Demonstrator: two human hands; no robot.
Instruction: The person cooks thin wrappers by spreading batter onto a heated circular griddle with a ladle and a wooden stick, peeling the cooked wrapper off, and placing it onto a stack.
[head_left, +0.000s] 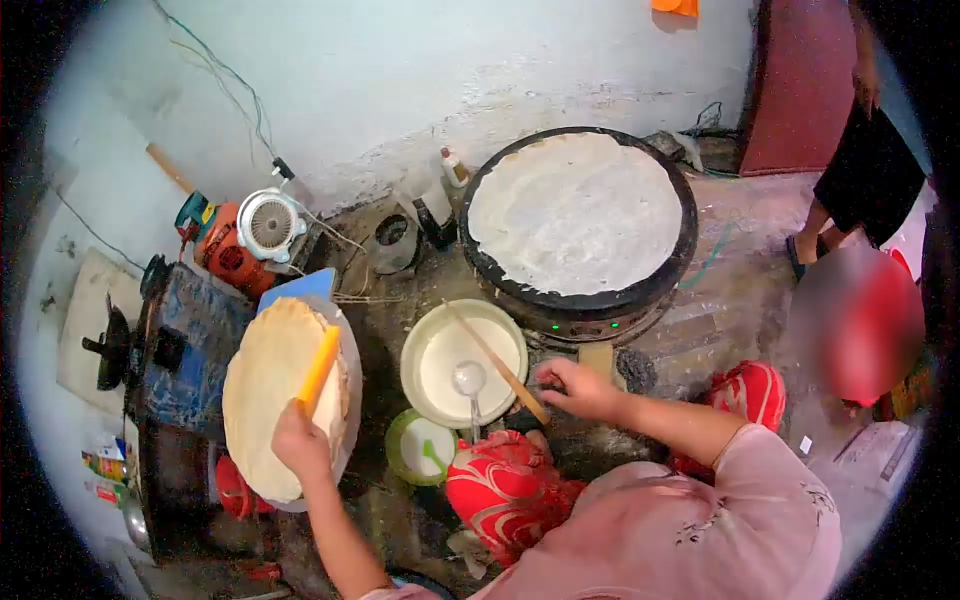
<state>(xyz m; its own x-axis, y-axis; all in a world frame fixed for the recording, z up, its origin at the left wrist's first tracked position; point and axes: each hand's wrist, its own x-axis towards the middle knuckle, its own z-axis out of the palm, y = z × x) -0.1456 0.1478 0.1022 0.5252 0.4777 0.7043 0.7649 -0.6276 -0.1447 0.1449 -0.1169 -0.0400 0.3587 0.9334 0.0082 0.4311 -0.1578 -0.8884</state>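
My left hand (302, 440) is closed round a yellow scraper (320, 370), which lies over a stack of round flatbreads (270, 400) at the left. To the right, my right hand (575, 388) is held with fingers curled, near the lower end of a wooden stick (495, 360); whether it holds anything is too small to tell. That stick rests across a bowl of white batter (440, 365), where a ladle (469, 380) also sits. A thin white sheet of batter (580, 215) covers the round black griddle (690, 225).
A smaller green bowl (395, 445) stands below the batter bowl. An orange gas cylinder (228, 250) and a blower (272, 226) are at the back left. Beside the griddle stands a small bottle (455, 168). Another person (870, 180) stands at the far right.
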